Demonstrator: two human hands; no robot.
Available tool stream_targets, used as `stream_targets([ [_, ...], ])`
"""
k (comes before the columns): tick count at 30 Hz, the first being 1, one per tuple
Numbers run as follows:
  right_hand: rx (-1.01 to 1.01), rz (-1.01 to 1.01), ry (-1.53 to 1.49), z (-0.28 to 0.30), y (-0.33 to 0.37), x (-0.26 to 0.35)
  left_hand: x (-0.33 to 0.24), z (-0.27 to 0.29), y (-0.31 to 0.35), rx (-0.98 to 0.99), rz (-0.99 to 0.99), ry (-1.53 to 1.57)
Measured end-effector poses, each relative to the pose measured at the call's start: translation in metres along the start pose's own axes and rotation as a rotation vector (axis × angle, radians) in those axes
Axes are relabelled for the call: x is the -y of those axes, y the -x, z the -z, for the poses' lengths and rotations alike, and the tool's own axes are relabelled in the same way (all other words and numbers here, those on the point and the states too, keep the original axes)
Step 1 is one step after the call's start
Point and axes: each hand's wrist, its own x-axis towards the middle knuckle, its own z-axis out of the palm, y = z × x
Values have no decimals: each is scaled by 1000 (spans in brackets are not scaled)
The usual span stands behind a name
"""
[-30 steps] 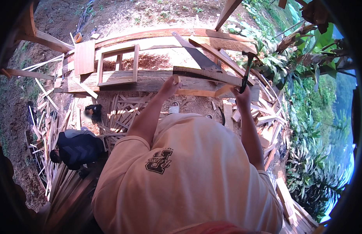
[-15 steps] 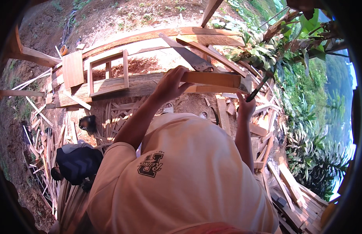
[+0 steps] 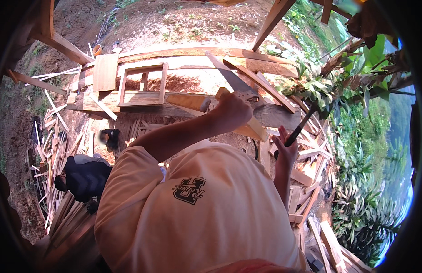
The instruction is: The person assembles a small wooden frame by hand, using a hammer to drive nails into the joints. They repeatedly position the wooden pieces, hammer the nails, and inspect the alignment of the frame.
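Note:
My left hand (image 3: 236,110) is closed over a short wooden board (image 3: 255,130), which slants toward me across the bench edge; my fingers partly hide it. Just beyond the knuckles lies a handsaw (image 3: 236,81), its handle close to my hand. My right hand (image 3: 286,148) grips a black-handled tool (image 3: 302,125) pointing up and away; its far end is dark against the plants, so its kind is unclear. Another short board (image 3: 189,101) rests on the bench left of my left hand.
The plank bench (image 3: 283,116) runs across in front of me. On it are a rectangular wooden frame (image 3: 142,84) and a flat panel (image 3: 105,73). Timber offcuts (image 3: 306,177) lie at right, more at left. Another person (image 3: 86,177) is low at left. Posts (image 3: 272,25) stand beyond.
One short board has left my left hand and now lies farther left on the bench. That hand has moved right onto a second board, which has turned to a slant. The right hand keeps its tool.

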Motion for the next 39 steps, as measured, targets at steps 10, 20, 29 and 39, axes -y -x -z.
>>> stream_targets([
  [10,299,162,753,-55,1,26,-24,-46,-7,-164,-122,262],
  [20,276,95,639,4,-15,15,9,-20,76,-512,236,727],
  [29,331,58,421,48,-55,11,3,-8,26,-119,105,1044],
  [39,322,157,181,23,-121,-23,-25,20,-57,-148,104,870],
])
